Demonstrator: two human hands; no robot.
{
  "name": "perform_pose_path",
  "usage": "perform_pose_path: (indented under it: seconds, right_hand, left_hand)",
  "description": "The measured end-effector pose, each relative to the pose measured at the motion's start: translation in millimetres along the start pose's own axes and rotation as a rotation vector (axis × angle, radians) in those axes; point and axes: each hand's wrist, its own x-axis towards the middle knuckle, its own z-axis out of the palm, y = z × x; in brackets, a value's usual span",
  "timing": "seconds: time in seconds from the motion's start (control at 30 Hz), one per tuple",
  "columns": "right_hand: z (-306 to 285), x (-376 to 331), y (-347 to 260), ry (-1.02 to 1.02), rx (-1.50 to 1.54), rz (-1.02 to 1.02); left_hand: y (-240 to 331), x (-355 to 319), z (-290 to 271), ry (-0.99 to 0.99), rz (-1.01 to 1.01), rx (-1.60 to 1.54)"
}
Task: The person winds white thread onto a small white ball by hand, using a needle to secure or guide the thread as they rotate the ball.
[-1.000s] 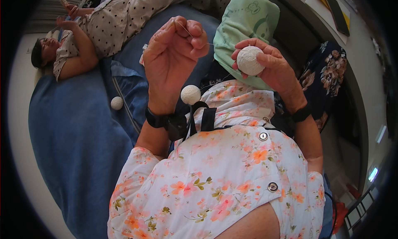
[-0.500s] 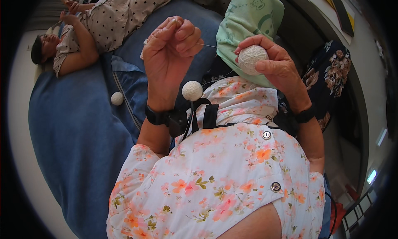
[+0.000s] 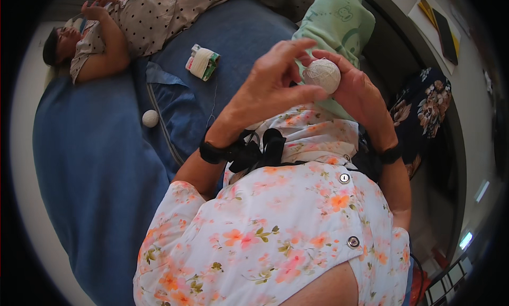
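Observation:
My right hand [image 3: 356, 88] grips a white thread-wrapped ball [image 3: 322, 75] over my lap, its fingers curled around the far and right sides. My left hand [image 3: 268, 83] reaches in from the left, thumb and forefinger spread apart. Its thumb tip lies at the ball's lower edge; whether it touches cannot be told. The left hand's other fingers are partly hidden behind it, and I make out no needle. On the blue bedding, left of that hand, lies a card or small pack wound with white thread [image 3: 201, 63]. A fine thread [image 3: 214, 102] trails near my left wrist.
Another white ball [image 3: 150, 118] rests on the blue bedding [image 3: 90, 173], beside a zipped seam. A person in dotted clothes [image 3: 154, 19] lies at the far left. Green patterned cloth [image 3: 334, 19] covers my leg. A dark phone-like slab [image 3: 445, 35] lies at the far right.
My left hand has come down and right to the ball, its closed fingers now spread. The taut thread no longer shows. The wound pack has come into view; the ball by my left wrist is hidden.

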Motion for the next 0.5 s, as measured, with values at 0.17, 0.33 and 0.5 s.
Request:
perform_pose_path:
  seconds: [0.17,0.33,0.5]
  right_hand:
    - [5.0,0.6,-1.5,0.066,-0.635,0.06]
    - [7.8,-0.5,-0.2,-0.031,-0.208,0.062]
    - [9.3,1.8,-5.7,-0.058,-0.277,0.097]
  left_hand:
    - [-5.6,-3.1,14.7,0.075,0.125,0.329]
    - [-7.6,-6.4,-0.3,0.16,0.083,0.258]
    - [-31.3,-33.2,-53.2,0.405,-0.135,0.351]
